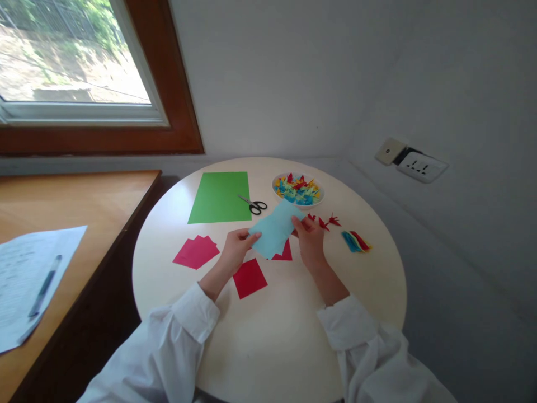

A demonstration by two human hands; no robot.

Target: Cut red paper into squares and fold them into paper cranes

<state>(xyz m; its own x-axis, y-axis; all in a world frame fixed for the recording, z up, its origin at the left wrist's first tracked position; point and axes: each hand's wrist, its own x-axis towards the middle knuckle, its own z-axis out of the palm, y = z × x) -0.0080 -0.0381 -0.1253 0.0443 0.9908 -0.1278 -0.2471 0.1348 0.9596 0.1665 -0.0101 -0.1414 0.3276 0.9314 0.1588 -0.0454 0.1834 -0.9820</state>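
A light blue sheet of paper [274, 228] is held up above the round table between my two hands. My left hand [238, 246] pinches its lower left edge between thumb and fingers. On the opposite side, my right hand [309, 238] grips the sheet near its right corner. Below lie a red paper square [250, 278] and another red piece [285, 252], partly hidden by the blue sheet. Several pink paper squares [196, 252] are fanned out left of my left hand. Small red folded paper cranes [334, 220] rest just beyond my right hand.
On the round table [268, 347] are a green sheet [220, 198], black-handled scissors [257, 206], a white bowl [322, 197] of colourful folded paper and a bundle of coloured strips [356, 241]. A wooden desk [113, 196] at left bears written paper [25, 263] and a pen [45, 285].
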